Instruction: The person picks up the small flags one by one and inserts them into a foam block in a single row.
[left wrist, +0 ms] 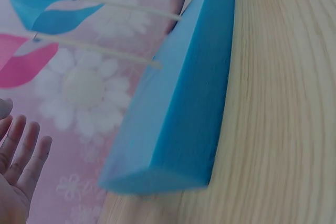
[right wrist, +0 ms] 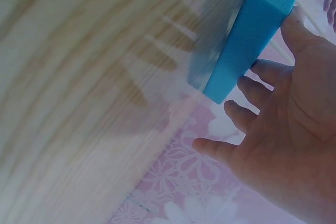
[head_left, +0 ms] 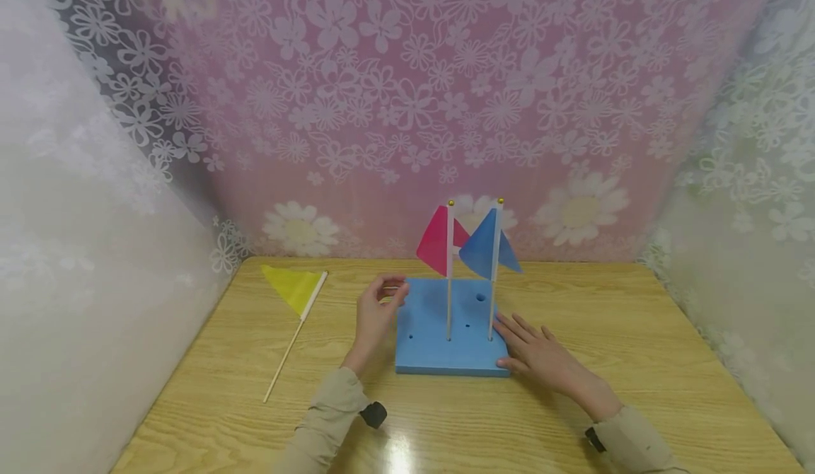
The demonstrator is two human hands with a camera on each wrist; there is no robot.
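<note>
A blue foam block [head_left: 433, 311] with several small holes lies flat on the table. A pink flag [head_left: 434, 242] and a blue flag [head_left: 479, 246] stand upright in it on thin sticks with gold tips. Just beside the block's back left corner, my left hand [head_left: 377, 313] has its fingers loosely bent; the left wrist view shows this hand [left wrist: 20, 174] apart from the block, holding nothing. My right hand [head_left: 541, 354] rests with spread, fairly straight fingers against the block's right edge, and in the right wrist view its thumb and index fingertips touch the block [right wrist: 257, 30].
On the left of the wooden table [head_left: 611, 318] lies a yellow flag [head_left: 294, 288] on a stick. A pink flowered cloth [head_left: 407, 106] hangs behind the table, and pale flowered cloth walls it in on both sides.
</note>
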